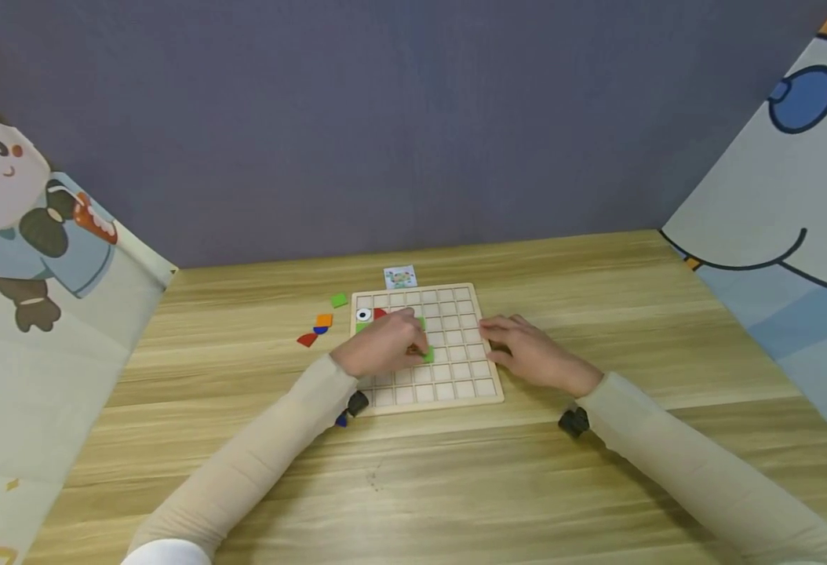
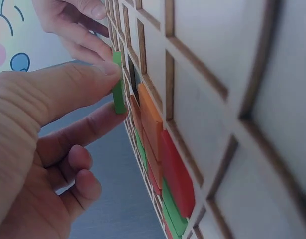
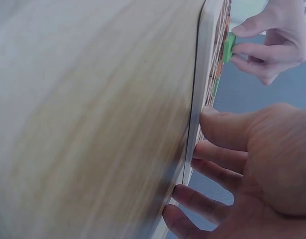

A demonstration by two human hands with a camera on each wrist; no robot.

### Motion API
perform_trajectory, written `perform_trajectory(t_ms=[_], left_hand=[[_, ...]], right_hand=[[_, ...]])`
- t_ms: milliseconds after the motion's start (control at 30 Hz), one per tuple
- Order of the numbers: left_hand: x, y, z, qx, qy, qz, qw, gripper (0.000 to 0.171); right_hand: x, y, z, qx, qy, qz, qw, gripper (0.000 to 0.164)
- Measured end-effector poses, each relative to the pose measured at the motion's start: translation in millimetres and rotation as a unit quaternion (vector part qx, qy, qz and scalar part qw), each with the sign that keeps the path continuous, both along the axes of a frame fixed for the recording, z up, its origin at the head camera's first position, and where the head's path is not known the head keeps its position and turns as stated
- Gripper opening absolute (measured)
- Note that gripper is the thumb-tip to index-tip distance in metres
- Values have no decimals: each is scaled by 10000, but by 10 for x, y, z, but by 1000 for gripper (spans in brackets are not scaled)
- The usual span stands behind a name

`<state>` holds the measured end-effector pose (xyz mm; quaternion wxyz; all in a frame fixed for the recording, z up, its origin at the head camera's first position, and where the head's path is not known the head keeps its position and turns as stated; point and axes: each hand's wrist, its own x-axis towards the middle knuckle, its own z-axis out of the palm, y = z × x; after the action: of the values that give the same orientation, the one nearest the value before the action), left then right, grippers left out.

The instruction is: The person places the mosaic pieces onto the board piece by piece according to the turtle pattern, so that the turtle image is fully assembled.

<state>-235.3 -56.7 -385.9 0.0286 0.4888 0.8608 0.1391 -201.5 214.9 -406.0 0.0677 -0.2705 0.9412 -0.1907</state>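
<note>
Purple-grey wall at the back, cartoon panels on the sides, and below them a wood-grained table where all the action was. Left hand over the gridded board, thumb and forefinger pinching a green tile, its edge right by the cells! Whether it was seated, I couldn't tell. Right hand was at the board's near-side rim, fingers slightly spread, thumb against the frame; steadying it, I'd have said.

So the step in hand looked like fitting that tile into a cell, and the move called for squaring its sides to the grid, then a light press without nudging the orange tile beside it. A red piece lay close by on the board too, and past the left hand's knuckles sat an eye tile.

Out to the left of the left hand waited the spares: a loose green square, an orange square, a blue piece and a red wedge. Beyond both hands lay a picture card. Main obstacle? That left hand itself, hiding the middle cells from above, while another blue bit peeped out by its wrist camera.
</note>
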Motion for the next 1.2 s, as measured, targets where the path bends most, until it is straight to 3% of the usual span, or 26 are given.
perform_trajectory(t_ms=[467,700,833,1033,1200], left_hand=[[3,-40,-40,-152,-43,302,9994,8],[19,-11,-47,-177,160,218,9995,8],[15,-38,-43,-220,80,127,9996,8],[-1,-170,-24,-143,-108,17,9998,9],[4,-402,54,55,-144,197,9997,13]], right_hand=[[-8,7,-10,-22,14,43,10000,52],[-2,2,-4,-22,-23,15,10000,52],[0,3,-4,-46,8,21,10000,52],[3,6,-6,-40,14,30,10000,51],[13,11,9,-13,-11,24,10000,51]])
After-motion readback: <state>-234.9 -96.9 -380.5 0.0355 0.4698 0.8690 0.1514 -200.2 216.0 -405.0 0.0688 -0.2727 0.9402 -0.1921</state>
